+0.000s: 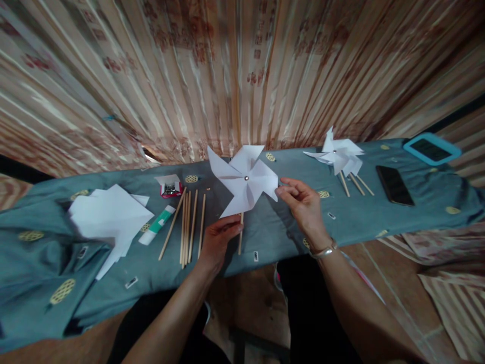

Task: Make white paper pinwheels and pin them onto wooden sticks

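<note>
A white paper pinwheel [253, 189] with a silver pin at its centre faces up in front of me. Its wooden stick [240, 242] runs down below the blades, and my left hand [216, 241] is closed around the upper part of that stick. At the right side of the wheel, my right hand [302, 205] has its thumb and fingers drawn together at the edge of one blade. A row of loose wooden sticks [193, 222] lies just left of my left hand. Close to them are a glue stick [157, 226] and a small red box of metal pins [171, 188].
White paper sheets [109, 212] are piled at the left on the patterned green cloth [276, 237]. Several pinwheels [343, 154] lie overlapped at the back right, near a black phone [394, 185] and a blue-framed device [432, 148]. A curtain [227, 76] hangs behind the table.
</note>
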{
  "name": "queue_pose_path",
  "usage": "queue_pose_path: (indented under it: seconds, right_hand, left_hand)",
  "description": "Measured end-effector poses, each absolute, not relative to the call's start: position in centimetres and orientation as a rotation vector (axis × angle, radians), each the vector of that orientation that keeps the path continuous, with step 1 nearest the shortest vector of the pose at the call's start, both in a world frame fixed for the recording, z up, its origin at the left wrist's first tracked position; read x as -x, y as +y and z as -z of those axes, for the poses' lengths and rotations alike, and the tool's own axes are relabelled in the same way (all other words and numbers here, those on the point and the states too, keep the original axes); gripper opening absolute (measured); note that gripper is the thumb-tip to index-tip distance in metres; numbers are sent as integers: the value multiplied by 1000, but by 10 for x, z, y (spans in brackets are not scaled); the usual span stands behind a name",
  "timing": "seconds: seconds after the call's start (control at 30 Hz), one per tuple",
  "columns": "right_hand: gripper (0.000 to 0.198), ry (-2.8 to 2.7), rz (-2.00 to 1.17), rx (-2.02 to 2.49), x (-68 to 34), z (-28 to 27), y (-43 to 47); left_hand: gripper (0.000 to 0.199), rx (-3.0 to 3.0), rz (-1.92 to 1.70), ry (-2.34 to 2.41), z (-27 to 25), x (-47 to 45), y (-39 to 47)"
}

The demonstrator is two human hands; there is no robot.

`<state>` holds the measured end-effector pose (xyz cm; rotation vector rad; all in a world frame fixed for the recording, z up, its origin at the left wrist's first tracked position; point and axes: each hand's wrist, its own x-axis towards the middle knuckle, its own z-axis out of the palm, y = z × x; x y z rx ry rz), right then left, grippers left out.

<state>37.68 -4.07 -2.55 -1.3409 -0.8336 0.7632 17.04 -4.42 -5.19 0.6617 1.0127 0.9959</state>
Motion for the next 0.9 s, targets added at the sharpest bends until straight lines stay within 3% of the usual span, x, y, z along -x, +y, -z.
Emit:
queue_pose_path:
  seconds: [0.9]
  right_hand:
    - [40, -805, -1061, 1298, -344, 16, -56]
  left_hand:
    - [32, -625, -1033, 1024, 52, -169, -41]
